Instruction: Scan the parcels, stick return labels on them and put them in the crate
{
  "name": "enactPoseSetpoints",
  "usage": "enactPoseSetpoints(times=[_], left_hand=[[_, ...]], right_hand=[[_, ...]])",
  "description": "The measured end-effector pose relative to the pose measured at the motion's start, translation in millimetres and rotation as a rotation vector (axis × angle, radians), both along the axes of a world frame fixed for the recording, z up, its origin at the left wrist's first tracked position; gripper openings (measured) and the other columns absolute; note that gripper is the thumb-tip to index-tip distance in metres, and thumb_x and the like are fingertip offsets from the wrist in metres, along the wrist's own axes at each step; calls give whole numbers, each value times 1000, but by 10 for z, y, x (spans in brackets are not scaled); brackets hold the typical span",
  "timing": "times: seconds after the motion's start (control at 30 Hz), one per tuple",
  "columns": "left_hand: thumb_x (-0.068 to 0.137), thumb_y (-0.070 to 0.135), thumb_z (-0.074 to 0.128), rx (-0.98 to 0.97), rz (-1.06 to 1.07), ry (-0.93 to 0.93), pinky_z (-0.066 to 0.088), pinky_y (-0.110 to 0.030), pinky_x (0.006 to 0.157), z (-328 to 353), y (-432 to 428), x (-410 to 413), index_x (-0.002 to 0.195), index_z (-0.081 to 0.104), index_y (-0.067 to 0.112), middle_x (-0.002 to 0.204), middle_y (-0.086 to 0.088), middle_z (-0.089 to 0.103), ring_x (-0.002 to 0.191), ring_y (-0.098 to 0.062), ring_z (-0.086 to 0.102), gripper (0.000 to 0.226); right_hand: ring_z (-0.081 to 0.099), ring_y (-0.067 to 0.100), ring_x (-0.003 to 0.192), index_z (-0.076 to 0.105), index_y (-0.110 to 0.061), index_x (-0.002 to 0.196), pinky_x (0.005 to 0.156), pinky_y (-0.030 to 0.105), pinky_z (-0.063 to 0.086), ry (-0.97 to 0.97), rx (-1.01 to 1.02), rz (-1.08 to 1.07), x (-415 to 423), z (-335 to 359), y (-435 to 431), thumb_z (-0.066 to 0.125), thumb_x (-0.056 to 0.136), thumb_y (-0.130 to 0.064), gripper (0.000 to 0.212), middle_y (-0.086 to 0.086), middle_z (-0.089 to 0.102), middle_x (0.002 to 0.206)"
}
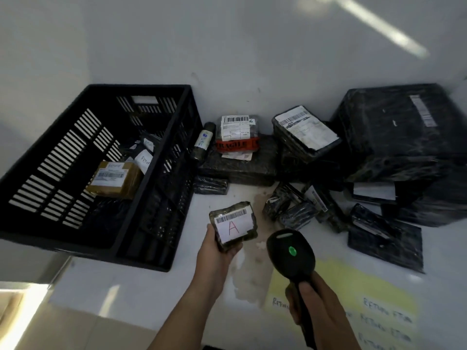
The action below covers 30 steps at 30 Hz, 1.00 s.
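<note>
1. Head view, hands: your left hand (217, 251) has its fingers curled round the near end of the small parcel (233, 224), holding it up off the worktop (151, 286) w/ the barcode and red "A" label facing you. Your right hand (313, 306) is wrapped tight round the handle of the barcode scanner (290, 251), whose head is aimed at the parcel and shows a green light on top.
2. Handling: the parcel is a small block in dark shiny wrap, prob. light and fairly stiff, but the film looks slick. Keep your grip on the short end, thumb clear of the barcode.
3. Next step, as I judge it: the parcel has no return label yet. The yellow label sheet (353, 286) lies flat on the worktop just right of the scanner. Press a label on the flat top face, not over the barcode.
4. Crate (50, 173): black, slotted, to your left, tilted toward you. It already holds a brown parcel (115, 179) and others marked "RETURN".
5. Unsorted parcels (303, 137) are piled against the wall, incl. one w/ FRAGILE tape (237, 145), so go easy on that one.
</note>
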<state>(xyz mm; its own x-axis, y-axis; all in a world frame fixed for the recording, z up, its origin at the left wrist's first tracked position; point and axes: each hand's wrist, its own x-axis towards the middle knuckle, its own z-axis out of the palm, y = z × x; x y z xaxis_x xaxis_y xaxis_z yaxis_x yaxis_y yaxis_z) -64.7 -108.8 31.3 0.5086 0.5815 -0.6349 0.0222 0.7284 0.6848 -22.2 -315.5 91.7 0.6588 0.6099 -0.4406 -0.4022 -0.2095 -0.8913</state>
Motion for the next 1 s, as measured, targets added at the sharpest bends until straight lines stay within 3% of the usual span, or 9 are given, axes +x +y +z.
enactPoseSetpoints(times=[0.1,0.17,0.23,0.3,0.43,0.53,0.73,0.87,1.0], left_hand=[[110,43,27,-4,-18,-43,53,-43,97,79,-174,101,124,65,21,117,-6,74,116,-25,66,46],[110,45,26,3,-54,-62,53,-38,95,134,-275,138,131,62,20,124,-6,72,118,-22,65,49],[110,45,24,22,-95,-63,52,-33,94,180,-364,150,135,61,20,125,-4,71,118,-18,66,51],[110,45,24,26,-128,-69,48,-38,106,226,-418,152,136,61,20,126,-2,71,122,-19,64,52],[109,48,23,33,-179,-60,38,-43,117,272,-453,152,136,62,23,128,0,70,128,-20,60,54],[109,49,22,39,-187,-55,37,-44,117,289,-461,142,136,62,24,128,1,70,128,-20,59,54],[109,48,29,146,-266,-20,43,-42,112,327,-434,140,138,59,21,118,-3,74,117,-18,66,49],[108,52,30,128,-277,1,39,-45,116,288,-396,165,142,56,20,130,-10,66,128,-22,58,54],[108,52,31,139,-263,17,45,-41,110,266,-348,193,139,59,18,129,-7,68,122,-20,63,54]], right_hand=[[44,14,50,66,-38,93,60,34,33,-100,43,102,-25,202,-57,59,66,-78,49,8,52,65],[44,4,49,62,-44,101,59,28,33,-202,5,133,-38,260,-96,53,70,-65,38,0,57,65],[45,3,50,60,-49,101,58,24,34,-253,-18,135,-58,308,-124,51,69,-66,37,-3,59,65],[48,3,50,60,-50,96,55,20,38,-259,-27,143,-80,335,-136,52,66,-69,36,-5,60,63],[52,6,49,65,-40,90,52,16,43,-244,-33,149,-106,389,-143,53,64,-68,40,-3,60,58],[53,4,48,62,-40,88,53,12,40,-264,-8,144,-126,424,-127,52,68,-68,36,-8,63,61],[51,2,48,64,-32,101,50,11,37,-286,2,134,-133,495,-70,53,67,-68,51,-11,62,60],[54,3,52,64,-34,102,53,12,39,-300,-4,121,-137,485,-44,52,68,-70,52,-11,62,61],[54,6,53,63,-35,101,54,14,39,-303,2,105,-123,491,-20,53,67,-71,51,-5,62,60]])
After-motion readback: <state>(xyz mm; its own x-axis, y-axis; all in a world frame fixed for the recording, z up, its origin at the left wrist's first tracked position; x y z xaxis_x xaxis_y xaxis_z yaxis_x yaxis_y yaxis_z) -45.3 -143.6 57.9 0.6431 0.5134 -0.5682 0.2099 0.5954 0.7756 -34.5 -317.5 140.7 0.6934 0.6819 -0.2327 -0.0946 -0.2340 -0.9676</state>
